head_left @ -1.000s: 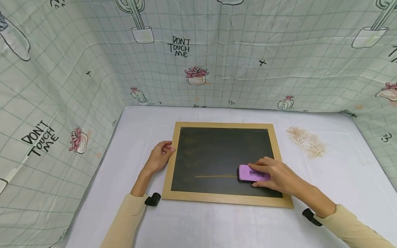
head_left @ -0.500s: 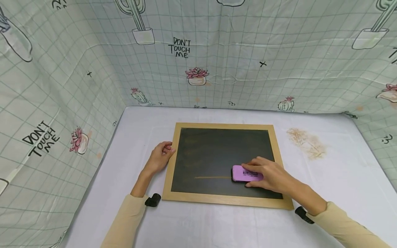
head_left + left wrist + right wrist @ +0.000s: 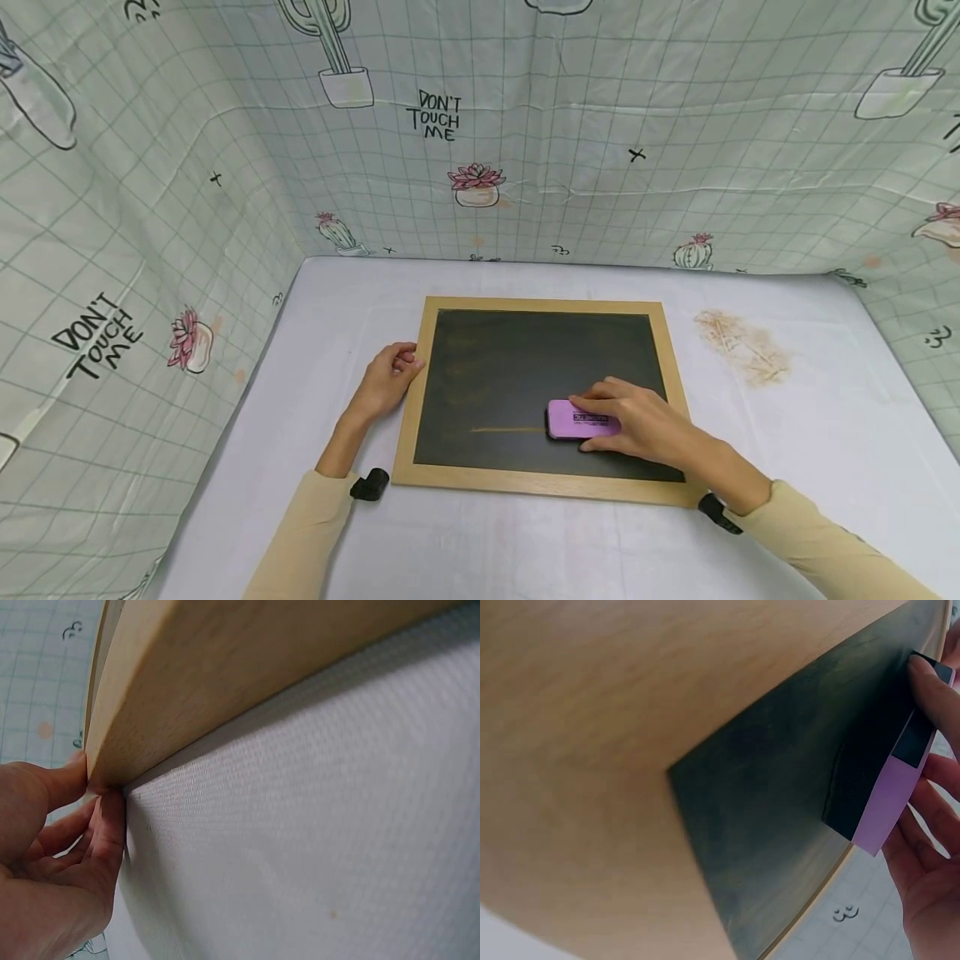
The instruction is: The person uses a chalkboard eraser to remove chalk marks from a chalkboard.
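A chalkboard [image 3: 510, 358] in a pale wooden frame lies on the white-covered table. On its dark surface, low and left of centre, runs a short yellowish chalk line [image 3: 506, 430]. My right hand [image 3: 637, 419] grips a purple eraser [image 3: 573, 417] with a black underside, thumb on one long side and fingers on the other. The eraser lies on the board at the line's right end. At the frame's left edge, my left hand [image 3: 384, 382] pinches the wood; in the left wrist view the thumb [image 3: 67, 780] is on the frame and the fingertips are at its lower edge.
Brownish dust [image 3: 742, 346] is smeared on the white cloth [image 3: 525, 550] right of the board. A grid-patterned curtain [image 3: 562, 100] with plant drawings hangs behind and at the sides. Each wrist carries a small black camera [image 3: 370, 484].
My right hand has slid the eraser leftward across the board, and the visible chalk line has become shorter at its right end. The left hand has stayed at the frame.
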A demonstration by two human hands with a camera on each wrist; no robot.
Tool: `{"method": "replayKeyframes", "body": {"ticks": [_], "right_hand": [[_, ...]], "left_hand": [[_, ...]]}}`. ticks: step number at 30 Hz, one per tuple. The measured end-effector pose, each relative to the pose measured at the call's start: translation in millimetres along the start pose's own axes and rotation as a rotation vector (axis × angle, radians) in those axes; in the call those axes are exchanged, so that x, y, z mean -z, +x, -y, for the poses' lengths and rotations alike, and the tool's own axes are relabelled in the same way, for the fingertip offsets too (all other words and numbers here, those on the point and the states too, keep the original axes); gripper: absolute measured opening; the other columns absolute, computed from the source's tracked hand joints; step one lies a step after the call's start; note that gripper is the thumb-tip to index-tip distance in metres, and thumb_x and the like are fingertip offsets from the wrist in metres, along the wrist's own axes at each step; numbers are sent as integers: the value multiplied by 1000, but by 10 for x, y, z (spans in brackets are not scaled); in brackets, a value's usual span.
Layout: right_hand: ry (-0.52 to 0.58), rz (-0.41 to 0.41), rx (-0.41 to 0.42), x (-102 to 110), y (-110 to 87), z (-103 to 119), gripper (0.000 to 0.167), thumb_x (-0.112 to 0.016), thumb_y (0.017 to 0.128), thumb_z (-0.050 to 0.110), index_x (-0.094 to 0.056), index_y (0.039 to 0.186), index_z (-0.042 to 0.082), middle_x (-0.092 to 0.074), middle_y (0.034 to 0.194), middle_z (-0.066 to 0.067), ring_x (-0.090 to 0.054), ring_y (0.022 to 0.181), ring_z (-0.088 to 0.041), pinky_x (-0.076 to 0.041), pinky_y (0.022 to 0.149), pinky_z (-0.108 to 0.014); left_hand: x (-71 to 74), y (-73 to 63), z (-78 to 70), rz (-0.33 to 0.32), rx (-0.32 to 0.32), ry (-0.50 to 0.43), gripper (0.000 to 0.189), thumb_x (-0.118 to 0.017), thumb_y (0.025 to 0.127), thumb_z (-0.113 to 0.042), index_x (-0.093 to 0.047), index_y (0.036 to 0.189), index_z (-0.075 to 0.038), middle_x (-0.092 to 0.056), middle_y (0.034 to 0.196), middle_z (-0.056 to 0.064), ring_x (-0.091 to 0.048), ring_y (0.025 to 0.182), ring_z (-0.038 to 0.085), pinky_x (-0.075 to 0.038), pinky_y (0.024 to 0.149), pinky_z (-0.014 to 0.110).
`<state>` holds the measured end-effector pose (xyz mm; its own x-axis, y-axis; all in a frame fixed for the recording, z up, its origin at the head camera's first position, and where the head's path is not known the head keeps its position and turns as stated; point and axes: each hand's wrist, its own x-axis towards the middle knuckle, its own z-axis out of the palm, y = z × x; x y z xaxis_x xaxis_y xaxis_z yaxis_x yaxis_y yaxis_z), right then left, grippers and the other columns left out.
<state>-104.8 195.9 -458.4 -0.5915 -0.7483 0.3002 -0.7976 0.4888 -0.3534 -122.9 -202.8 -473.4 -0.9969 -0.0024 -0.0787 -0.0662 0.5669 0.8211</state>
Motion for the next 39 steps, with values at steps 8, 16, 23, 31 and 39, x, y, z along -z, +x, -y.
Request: {"method": "replayKeyframes", "body": {"ticks": [8, 16, 23, 31, 39], "right_hand": [[17, 41, 13, -39, 101, 49, 58, -92, 77, 32, -74, 122, 1, -71, 105, -6, -56, 87, -12, -52, 70, -27], [-3, 53, 42, -105, 215, 87, 59, -91, 78, 36, -74, 124, 3, -71, 105, -4, -56, 88, -11, -51, 70, -27], [9, 67, 60, -157, 307, 126, 59, -91, 78, 36, -74, 124, 3, -71, 106, -5, -57, 89, -13, -52, 72, -27], [23, 114, 58, -197, 439, 200, 59, -89, 81, 37, -73, 127, 4, -70, 108, -6, -59, 94, -17, -54, 76, -30], [11, 138, 96, -265, 590, 287, 59, -88, 81, 37, -72, 128, 4, -70, 110, -7, -61, 97, -19, -55, 80, -32]], "left_hand": [[1, -2, -13, -2, -5, -4, 38, -64, 102, -7, -56, 132, 13, -59, 110, 22, -57, 99, 33, -47, 85, 38], [4, -5, -17, -5, -1, 0, 38, -64, 102, -8, -56, 132, 13, -59, 110, 22, -57, 99, 33, -47, 86, 38], [9, -7, -14, 8, -1, 2, 39, -64, 102, -9, -55, 133, 13, -59, 111, 22, -57, 100, 32, -47, 86, 39], [4, -2, -6, 0, -14, -7, 38, -64, 102, -7, -55, 133, 14, -59, 110, 22, -57, 97, 31, -46, 81, 31], [2, 3, -3, 5, -16, -5, 38, -63, 102, -7, -54, 133, 14, -59, 110, 22, -56, 97, 31, -46, 82, 32]]}}
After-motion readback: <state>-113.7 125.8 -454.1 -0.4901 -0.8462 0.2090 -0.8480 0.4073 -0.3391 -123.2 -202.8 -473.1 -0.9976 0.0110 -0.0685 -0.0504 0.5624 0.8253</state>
